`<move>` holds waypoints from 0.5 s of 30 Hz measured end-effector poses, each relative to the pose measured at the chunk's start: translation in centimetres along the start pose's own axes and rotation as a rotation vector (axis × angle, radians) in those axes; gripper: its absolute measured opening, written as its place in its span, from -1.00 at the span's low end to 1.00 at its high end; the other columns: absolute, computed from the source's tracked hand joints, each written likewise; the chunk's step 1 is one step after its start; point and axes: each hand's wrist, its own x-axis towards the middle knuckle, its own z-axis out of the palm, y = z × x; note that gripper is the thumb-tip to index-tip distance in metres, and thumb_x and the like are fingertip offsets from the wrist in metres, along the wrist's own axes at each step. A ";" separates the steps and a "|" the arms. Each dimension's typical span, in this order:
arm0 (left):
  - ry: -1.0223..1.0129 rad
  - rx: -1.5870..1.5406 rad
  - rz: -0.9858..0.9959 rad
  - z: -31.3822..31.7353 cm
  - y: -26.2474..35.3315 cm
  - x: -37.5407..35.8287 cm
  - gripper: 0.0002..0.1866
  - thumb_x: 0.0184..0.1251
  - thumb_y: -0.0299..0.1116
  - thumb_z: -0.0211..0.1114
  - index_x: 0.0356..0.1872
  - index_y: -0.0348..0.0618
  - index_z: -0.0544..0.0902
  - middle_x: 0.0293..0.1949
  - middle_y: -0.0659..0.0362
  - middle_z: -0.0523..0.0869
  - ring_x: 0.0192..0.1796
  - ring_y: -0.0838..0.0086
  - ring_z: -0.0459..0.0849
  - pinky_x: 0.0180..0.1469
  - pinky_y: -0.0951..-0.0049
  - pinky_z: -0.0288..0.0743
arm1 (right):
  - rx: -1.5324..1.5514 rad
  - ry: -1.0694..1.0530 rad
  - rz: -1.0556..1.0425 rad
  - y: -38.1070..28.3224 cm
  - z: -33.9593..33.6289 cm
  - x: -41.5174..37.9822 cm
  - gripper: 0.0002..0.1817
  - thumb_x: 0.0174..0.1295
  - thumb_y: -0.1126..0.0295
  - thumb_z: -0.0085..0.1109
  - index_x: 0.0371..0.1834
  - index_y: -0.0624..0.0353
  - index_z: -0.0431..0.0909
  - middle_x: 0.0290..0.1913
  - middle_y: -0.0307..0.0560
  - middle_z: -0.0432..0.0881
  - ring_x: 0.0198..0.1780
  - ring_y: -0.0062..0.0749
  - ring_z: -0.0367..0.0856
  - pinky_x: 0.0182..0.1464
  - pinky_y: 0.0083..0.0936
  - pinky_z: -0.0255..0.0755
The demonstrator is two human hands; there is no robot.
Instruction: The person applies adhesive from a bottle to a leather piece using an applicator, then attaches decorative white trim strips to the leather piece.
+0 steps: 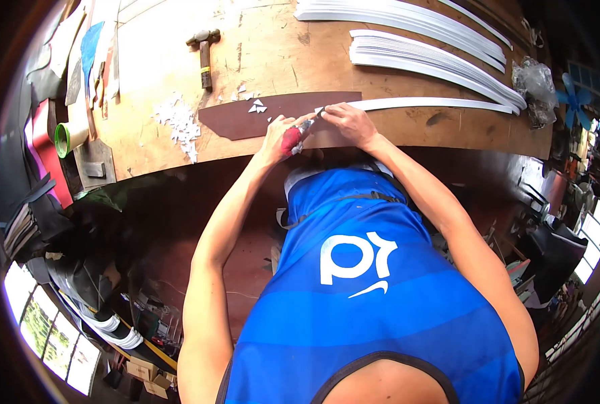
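My left hand (279,137) is closed around a small red-handled tool (291,140); its exact kind is hard to make out. Right beside it, my right hand (351,124) pinches the near end of a long white strip (421,104). The fingertips of both hands almost meet at the strip's end, and the strip runs off to the right. Under the hands lies a dark brown flat piece (239,121) along the table's front edge. Several small white triangular offcuts (257,106) rest on it.
A heap of white offcuts (179,123) lies left of the brown piece. Behind it is a hammer (205,59). Stacks of white strips (428,57) fill the table's back right, near a clear plastic bag (535,84). A green-rimmed roll (63,139) sits at the left edge.
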 end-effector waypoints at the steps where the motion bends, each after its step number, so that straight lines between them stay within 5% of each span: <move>1: -0.123 0.022 -0.084 -0.5 0.1 -0.3 -0.57 0.39 -0.29 0.29 0.28 0.07 0.59 -0.27 0.18 0.80 -0.26 0.32 0.75 -0.17 0.30 0.45 | -0.020 -0.001 0.001 0.0 0.0 0.0 -0.68 0.11 0.46 0.14 -0.03 0.08 0.64 0.00 -0.21 0.66 0.03 -0.31 0.64 0.07 -0.44 0.60; 15: 0.002 -0.110 -0.061 -0.7 0.3 -1.0 -0.58 0.36 -0.38 0.32 0.24 0.02 0.63 -0.22 0.14 0.81 -0.27 0.29 0.75 -0.17 0.32 0.48 | -0.025 -0.030 -0.025 0.4 0.3 0.0 -0.69 0.14 0.42 0.15 -0.02 0.03 0.63 -0.01 -0.24 0.64 0.01 -0.33 0.63 0.04 -0.45 0.60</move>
